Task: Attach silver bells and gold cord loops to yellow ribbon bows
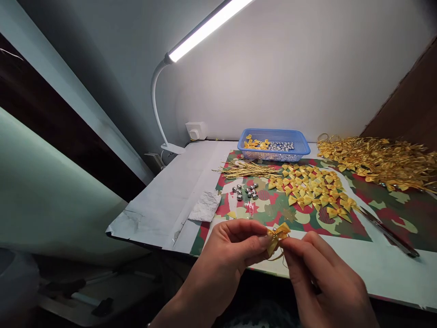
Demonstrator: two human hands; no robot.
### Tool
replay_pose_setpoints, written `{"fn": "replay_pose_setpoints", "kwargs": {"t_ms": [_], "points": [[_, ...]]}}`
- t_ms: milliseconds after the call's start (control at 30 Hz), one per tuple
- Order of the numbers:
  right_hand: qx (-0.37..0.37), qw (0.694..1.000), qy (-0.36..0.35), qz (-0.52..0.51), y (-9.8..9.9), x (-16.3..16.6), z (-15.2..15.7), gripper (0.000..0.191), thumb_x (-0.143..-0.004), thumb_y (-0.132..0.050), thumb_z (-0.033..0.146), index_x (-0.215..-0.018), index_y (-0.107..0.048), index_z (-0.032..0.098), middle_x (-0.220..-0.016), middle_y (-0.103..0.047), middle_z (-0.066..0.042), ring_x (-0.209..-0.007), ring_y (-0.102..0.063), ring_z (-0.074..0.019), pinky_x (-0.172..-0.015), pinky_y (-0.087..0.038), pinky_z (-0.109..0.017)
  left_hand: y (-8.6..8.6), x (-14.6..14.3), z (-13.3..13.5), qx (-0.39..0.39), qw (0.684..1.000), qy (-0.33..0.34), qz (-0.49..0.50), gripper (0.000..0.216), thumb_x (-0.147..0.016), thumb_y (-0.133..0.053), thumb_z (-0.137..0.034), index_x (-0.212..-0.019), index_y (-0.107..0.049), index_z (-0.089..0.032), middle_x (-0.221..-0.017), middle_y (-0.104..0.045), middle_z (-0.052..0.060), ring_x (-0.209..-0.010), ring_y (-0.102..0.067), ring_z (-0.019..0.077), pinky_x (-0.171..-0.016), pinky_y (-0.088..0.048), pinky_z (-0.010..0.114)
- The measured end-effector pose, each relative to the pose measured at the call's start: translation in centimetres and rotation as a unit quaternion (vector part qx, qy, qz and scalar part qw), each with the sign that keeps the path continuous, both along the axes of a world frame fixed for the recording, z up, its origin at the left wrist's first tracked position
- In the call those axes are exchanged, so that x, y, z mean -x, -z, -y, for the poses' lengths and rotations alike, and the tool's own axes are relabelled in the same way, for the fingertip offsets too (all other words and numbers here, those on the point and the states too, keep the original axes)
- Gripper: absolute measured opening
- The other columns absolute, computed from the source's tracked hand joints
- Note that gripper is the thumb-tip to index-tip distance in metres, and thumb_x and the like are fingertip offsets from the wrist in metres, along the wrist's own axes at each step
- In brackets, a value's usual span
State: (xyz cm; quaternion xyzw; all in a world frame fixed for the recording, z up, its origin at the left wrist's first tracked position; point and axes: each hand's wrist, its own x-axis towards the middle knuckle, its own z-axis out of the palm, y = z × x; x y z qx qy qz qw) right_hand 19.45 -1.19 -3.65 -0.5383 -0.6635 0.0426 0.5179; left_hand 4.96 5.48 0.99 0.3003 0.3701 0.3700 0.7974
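My left hand (235, 248) pinches a yellow ribbon bow (282, 230) between thumb and fingers, just above the table's front edge. A small silver bell (274, 229) shows at the middle of the bow. My right hand (321, 269) is closed at the bow's right side, thumb and forefinger pinched on a thin gold cord (282, 256) that loops below the bow. Its fingertips partly hide the cord's end. Beyond my hands lie many loose yellow bows (309, 184), a bundle of gold cords (249, 170) and several silver bells (251, 191).
A blue basket (303, 148) at the back contains bows and bells. Finished-looking gold bow ties (385, 159) are heaped at right. Scissors (392, 232) lie right of the bows. Crumpled white paper (205, 206) sits at left, under a lit desk lamp (208, 32).
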Motion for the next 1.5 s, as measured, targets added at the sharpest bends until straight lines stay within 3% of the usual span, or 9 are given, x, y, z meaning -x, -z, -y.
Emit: {"fn": "replay_pose_setpoints", "kwargs": {"t_ms": [433,700,867,1200,1500], "points": [[0.003,1.000,0.003,-0.010,0.0,0.1,0.1,0.014,-0.094,-0.052,0.007,-0.097,-0.062,0.016,-0.073,-0.048,0.000,-0.057,-0.050,-0.0104,-0.046,-0.038,-0.020,0.5,0.1,0.0,-0.010,1.000,0.015,-0.003,0.007,-0.070,-0.085,-0.011,-0.071,-0.079,-0.014,-0.069,-0.079,0.003,-0.064,-0.071,0.0120,-0.068,-0.058,0.021],[-0.005,1.000,0.002,0.003,0.5,0.0,0.2,0.015,-0.094,-0.052,0.005,-0.096,-0.061,0.017,-0.074,-0.047,0.000,-0.061,-0.048,-0.0116,-0.055,-0.042,-0.023,0.3,0.0,-0.1,-0.001,1.000,0.023,-0.002,0.009,-0.067,-0.086,-0.010,-0.069,-0.078,-0.012,-0.065,-0.077,0.003,-0.062,-0.070,0.0111,-0.064,-0.056,0.018],[0.003,0.999,0.012,-0.031,0.4,0.3,0.1,0.014,-0.094,-0.052,0.007,-0.092,-0.061,0.016,-0.072,-0.047,0.001,-0.057,-0.048,-0.0102,-0.049,-0.039,-0.021,0.2,0.0,0.2,0.009,1.000,0.014,0.018,0.009,-0.067,-0.086,-0.009,-0.067,-0.077,-0.013,-0.067,-0.077,0.003,-0.064,-0.070,0.0121,-0.065,-0.058,0.020],[-0.047,0.999,0.015,0.001,1.1,0.4,-0.3,0.016,-0.093,-0.051,0.002,-0.091,-0.057,0.017,-0.074,-0.046,0.000,-0.059,-0.045,-0.0108,-0.053,-0.040,-0.022,0.6,0.1,0.4,0.023,0.999,0.036,0.009,0.010,-0.068,-0.086,-0.009,-0.069,-0.076,-0.011,-0.068,-0.075,0.003,-0.065,-0.068,0.0115,-0.066,-0.058,0.021],[0.032,0.994,-0.026,-0.097,0.7,0.2,-0.1,0.017,-0.097,-0.051,0.009,-0.086,-0.058,0.020,-0.072,-0.048,0.003,-0.059,-0.048,-0.0096,-0.058,-0.042,-0.021,0.3,0.3,0.8,-0.025,0.998,0.045,-0.021,0.007,-0.075,-0.084,-0.016,-0.076,-0.078,-0.013,-0.073,-0.075,0.003,-0.069,-0.067,0.0114,-0.072,-0.056,0.022]]}}
